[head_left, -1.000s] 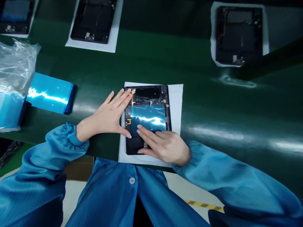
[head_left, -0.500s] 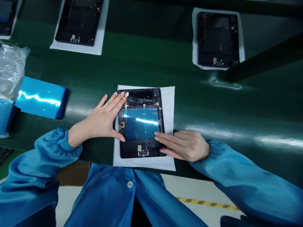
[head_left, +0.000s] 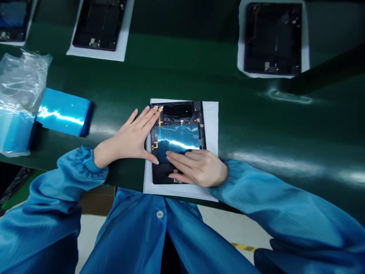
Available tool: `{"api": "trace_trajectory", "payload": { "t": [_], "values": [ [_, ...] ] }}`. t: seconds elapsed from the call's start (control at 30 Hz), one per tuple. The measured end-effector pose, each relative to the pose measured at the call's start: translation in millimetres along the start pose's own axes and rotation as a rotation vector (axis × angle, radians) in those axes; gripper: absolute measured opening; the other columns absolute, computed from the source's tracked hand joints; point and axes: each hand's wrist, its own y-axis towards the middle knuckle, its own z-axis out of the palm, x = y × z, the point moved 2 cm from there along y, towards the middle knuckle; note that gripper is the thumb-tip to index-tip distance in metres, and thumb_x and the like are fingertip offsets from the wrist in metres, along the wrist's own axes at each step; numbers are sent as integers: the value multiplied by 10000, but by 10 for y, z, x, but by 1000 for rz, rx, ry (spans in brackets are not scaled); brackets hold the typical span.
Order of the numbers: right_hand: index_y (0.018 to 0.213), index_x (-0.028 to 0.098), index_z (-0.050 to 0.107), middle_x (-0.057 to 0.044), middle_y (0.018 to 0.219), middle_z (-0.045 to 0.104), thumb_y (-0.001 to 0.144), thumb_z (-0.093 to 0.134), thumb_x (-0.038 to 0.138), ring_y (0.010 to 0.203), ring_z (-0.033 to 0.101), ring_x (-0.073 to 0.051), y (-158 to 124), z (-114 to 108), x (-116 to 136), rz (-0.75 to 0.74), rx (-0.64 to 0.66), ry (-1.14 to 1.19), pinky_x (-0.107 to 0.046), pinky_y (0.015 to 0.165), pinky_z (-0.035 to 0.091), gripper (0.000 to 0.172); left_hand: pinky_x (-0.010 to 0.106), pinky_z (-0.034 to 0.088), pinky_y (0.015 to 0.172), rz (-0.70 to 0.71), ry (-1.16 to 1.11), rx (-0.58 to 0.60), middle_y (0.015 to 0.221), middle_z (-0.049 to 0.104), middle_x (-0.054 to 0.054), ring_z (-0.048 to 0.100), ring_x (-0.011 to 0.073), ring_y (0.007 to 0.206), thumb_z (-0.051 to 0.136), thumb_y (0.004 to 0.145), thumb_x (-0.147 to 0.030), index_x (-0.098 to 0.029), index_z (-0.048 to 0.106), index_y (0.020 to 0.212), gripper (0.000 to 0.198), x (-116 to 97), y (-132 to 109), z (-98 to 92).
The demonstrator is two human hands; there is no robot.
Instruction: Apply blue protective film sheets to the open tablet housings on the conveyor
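Observation:
An opened tablet body (head_left: 162, 173) lies on a white sheet (head_left: 212, 133) in front of me, its circuit parts and orange flex cables showing. Across its middle lies a shiny blue film (head_left: 178, 136). My left hand (head_left: 131, 137) rests along the tablet's left edge, fingers spread, fingertips at the upper left corner and thumb near the film's lower left corner. With fingers stretched out, my right hand (head_left: 199, 167) touches the film's lower part with its fingertips. That hand hides the tablet's lower right area.
A stack of blue film sheets (head_left: 64, 112) is at the left, beside a clear plastic bag (head_left: 23, 83) with more blue sheets. Other opened tablets lie on white sheets at the back: one right (head_left: 273, 38), one left (head_left: 98, 24), one far left (head_left: 14, 19). The table is green.
My right hand has slid leftward across the lower part of the film, from its right edge towards its left. My left hand stays at the tablet's left edge. The whole view has shifted slightly.

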Motion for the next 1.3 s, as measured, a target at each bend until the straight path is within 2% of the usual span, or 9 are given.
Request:
{"api": "trace_trajectory", "payload": {
  "t": [0.13, 0.23, 0.33, 0.43, 0.63, 0.93, 1.1, 1.2, 1.3],
  "values": [
    [1264, 187, 806, -74, 1288, 811, 1072, 604, 488, 709, 668, -140, 105, 89, -67, -12, 2, -28, -298, 621, 511, 410, 584, 23, 1380, -22, 14, 13, 1822, 66, 231, 36, 439, 1706, 562, 738, -1020, -95, 35, 1750, 1469, -1, -19, 5],
    [1186, 191, 825, -83, 1237, 826, 1057, 609, 513, 753, 717, -168, 63, 40, -251, 180, -13, -79, -309, 636, 536, 408, 585, 73, 1376, -40, 35, 25, 1820, 95, 232, 80, 444, 1702, 648, 703, -992, -98, 100, 1747, 1480, -38, -4, -88],
    [1013, 200, 828, -93, 1086, 842, 1058, 594, 413, 881, 779, -208, -83, -84, -371, 506, -246, -88, -317, 749, 606, 320, 566, 278, 1314, -91, 64, -16, 1718, 420, 212, 400, 414, 1594, 655, 887, -814, -132, 422, 1641, 1043, -109, 169, -278],
    [1023, 188, 801, -110, 1051, 822, 1022, 608, 364, 728, 761, -188, -287, -135, -397, 870, -404, -31, -314, 660, 607, 262, 513, 457, 1150, -223, 124, -168, 1472, 649, 188, 613, 363, 1357, 500, 1096, -454, -119, 621, 1431, 489, -172, 516, -447],
    [1144, 182, 766, -101, 983, 808, 902, 703, 554, 534, 701, -198, -544, -36, -315, 1242, -283, 153, -408, 648, 632, 448, 461, 500, 1020, -204, 205, -70, 1332, 664, 253, 636, 374, 1251, 452, 1101, -273, -32, 601, 1365, 387, -184, 1061, -421],
    [1023, 219, 739, -26, 735, 740, 833, 694, 741, 501, 668, -218, -550, 3, -413, 1299, -249, 299, -400, 575, 577, 558, 362, 490, 852, -40, 183, -59, 1214, 689, 142, 687, 269, 1070, 412, 1123, -250, -152, 670, 1213, 290, -66, 1000, -404],
    [882, 250, 725, -26, 682, 700, 864, 688, 715, 523, 630, -218, -348, -50, -575, 1200, -241, 421, -362, 492, 504, 467, 326, 463, 723, -38, 138, -131, 1097, 695, 84, 672, 200, 841, 348, 1145, -260, -174, 616, 1231, 294, -58, 872, -671],
    [830, 248, 722, -22, 655, 672, 932, 616, 681, 595, 639, -227, -53, -36, -792, 1129, -257, 596, -348, 524, 491, 458, 313, 486, 837, -98, 49, -293, 1110, 710, 95, 686, 210, 964, 374, 1153, -326, -165, 624, 1182, 299, 200, 895, -1039],
    [724, 228, 683, -15, 618, 599, 897, 617, 698, 601, 563, -204, 360, 49, -1282, 1120, -383, 535, -335, 544, 437, 505, 346, 500, 960, -424, 42, -454, 1190, 723, 158, 690, 256, 1090, 341, 1154, -446, -127, 620, 1243, 433, 788, 952, -1374]
  ]
}}
